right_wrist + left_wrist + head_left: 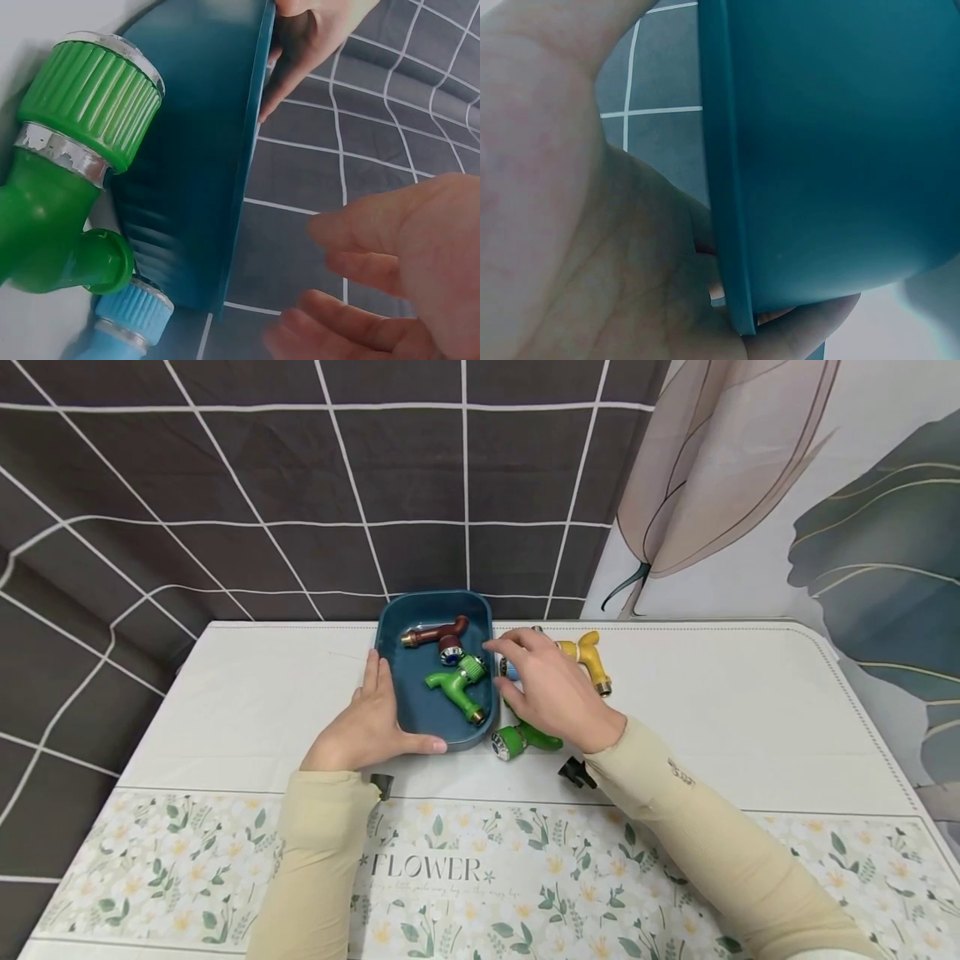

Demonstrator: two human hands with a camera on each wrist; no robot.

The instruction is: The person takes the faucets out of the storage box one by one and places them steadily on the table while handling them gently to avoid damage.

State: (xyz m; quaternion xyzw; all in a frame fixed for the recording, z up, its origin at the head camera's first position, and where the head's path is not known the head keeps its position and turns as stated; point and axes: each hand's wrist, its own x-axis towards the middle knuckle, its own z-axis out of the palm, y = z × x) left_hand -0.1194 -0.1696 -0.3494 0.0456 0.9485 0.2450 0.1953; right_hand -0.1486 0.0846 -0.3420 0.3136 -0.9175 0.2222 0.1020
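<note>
The left hand, thumb and fingers straight and spread, touches the blue basin at its near left corner. The right hand, fingers parted and empty, hovers by the basin's right rim. In the basin lie a brown tap and a green tap; right of it, a second green tap, a blue tap and a yellow tap.
</note>
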